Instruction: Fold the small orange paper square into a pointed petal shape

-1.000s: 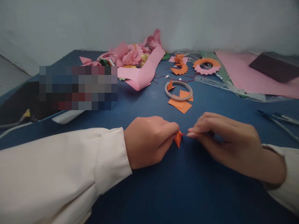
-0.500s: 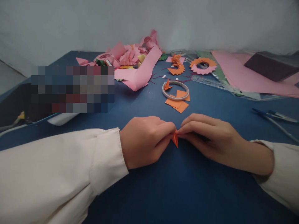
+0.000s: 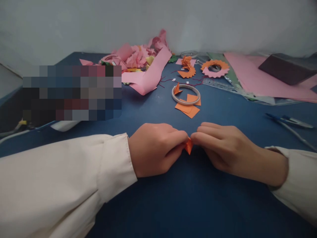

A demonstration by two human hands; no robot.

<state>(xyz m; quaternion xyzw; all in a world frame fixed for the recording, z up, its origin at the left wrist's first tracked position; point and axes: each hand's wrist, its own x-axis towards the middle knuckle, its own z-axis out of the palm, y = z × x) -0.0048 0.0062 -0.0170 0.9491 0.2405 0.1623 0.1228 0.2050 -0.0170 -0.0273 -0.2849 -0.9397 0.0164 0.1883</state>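
Observation:
Between my two hands is a small folded piece of orange paper [image 3: 189, 146], its pointed end facing down toward me. My left hand [image 3: 158, 148] pinches its left side with thumb and forefinger. From the other side, the fingers of my right hand [image 3: 220, 145] close on the paper's right edge, and the fingertips hide part of it. Just beyond the hands lie several orange paper squares [image 3: 189, 110], partly under a roll of tape [image 3: 173, 97]. A folded orange piece [image 3: 177, 88] stands inside the ring of the roll.
Crumpled pink paper [image 3: 135, 58] heaps at the back left, with a pink strip [image 3: 156, 72] in front. An orange and pink toothed paper ring [image 3: 215, 68] lies behind the tape. A clear ruler [image 3: 223, 86], a dark box [image 3: 287, 69] and pens [image 3: 289, 121] are right.
The orange paper has shifted slightly right and turned, showing a broader face. My right fingers have curled further around its edge.

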